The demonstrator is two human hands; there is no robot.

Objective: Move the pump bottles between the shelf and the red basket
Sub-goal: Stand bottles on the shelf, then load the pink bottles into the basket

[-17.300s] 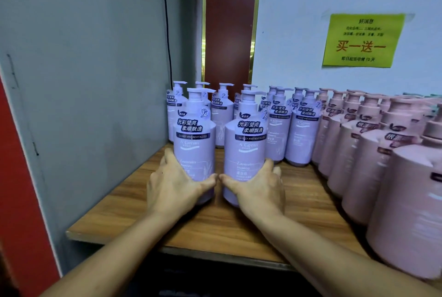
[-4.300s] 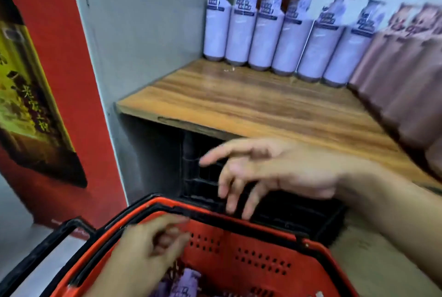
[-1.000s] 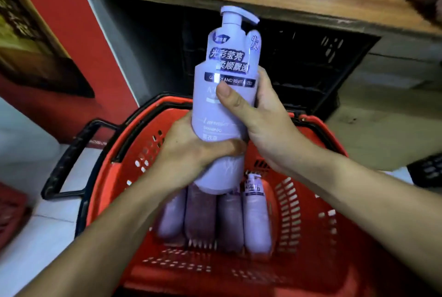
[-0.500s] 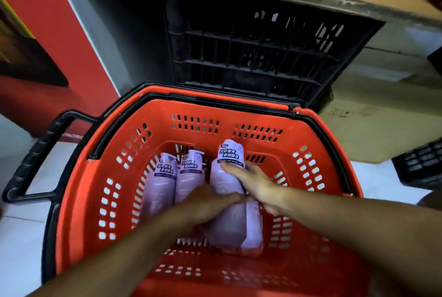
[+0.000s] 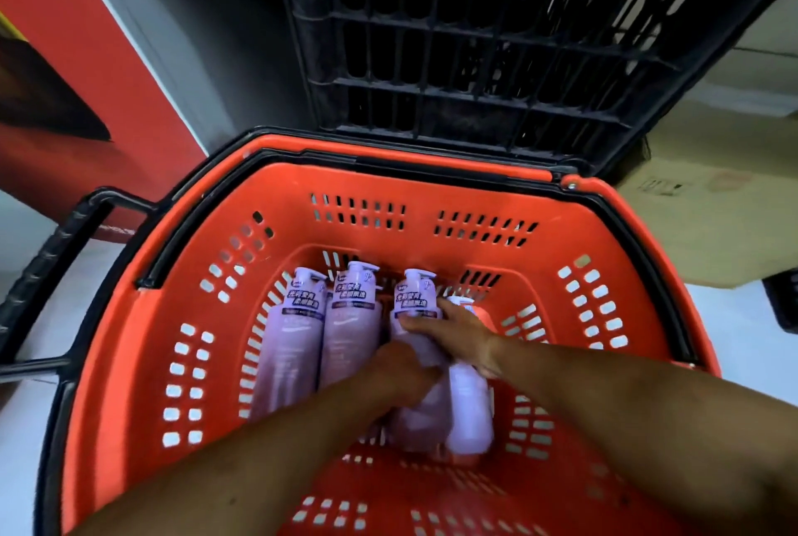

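- Pump bottles (image 5: 298, 345), four, lie side by side in the red basket (image 5: 129, 362).
- Left hand (image 5: 401, 371) grips the third bottle (image 5: 415, 300) at mid-body.
- Right hand (image 5: 457, 332) clasps its shoulder.

4 pump bottles, 1 red basket (image 5: 561, 241), 2 hands, 1 black crate (image 5: 475, 60), 1 cardboard box (image 5: 712, 224).
Counted from the basket's left wall, in 1 row: first bottle (image 5: 300, 319), second bottle (image 5: 352, 319), third bottle (image 5: 414, 302), fourth bottle (image 5: 468, 406); 1 left hand (image 5: 401, 371), 1 right hand (image 5: 457, 332).
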